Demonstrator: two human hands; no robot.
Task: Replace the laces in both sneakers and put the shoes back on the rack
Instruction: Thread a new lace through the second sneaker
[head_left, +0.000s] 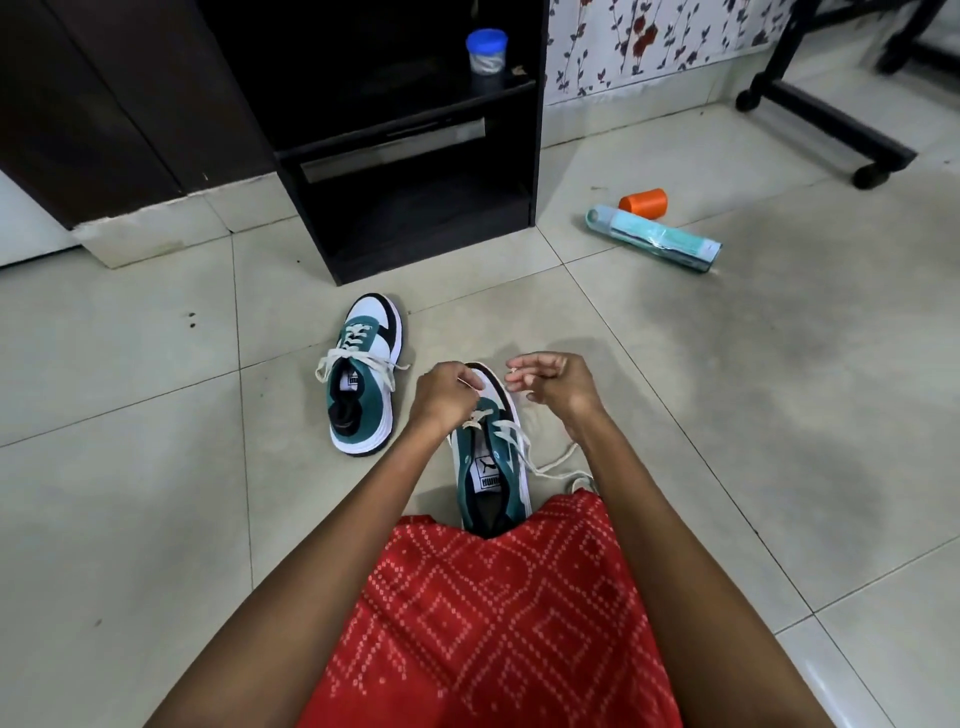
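Over the toe of the near sneaker (492, 470), the left hand (441, 391) pinches the lace (555, 465) by the eyelets. The right hand (548, 385), apart from it, pinches the lace end. The lace looks limp and light, best gripped at its stiff tip.

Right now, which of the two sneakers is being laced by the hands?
The nearer sneaker, by the red garment: the left hand and right hand pinch its lace. The farther sneaker lies untouched.
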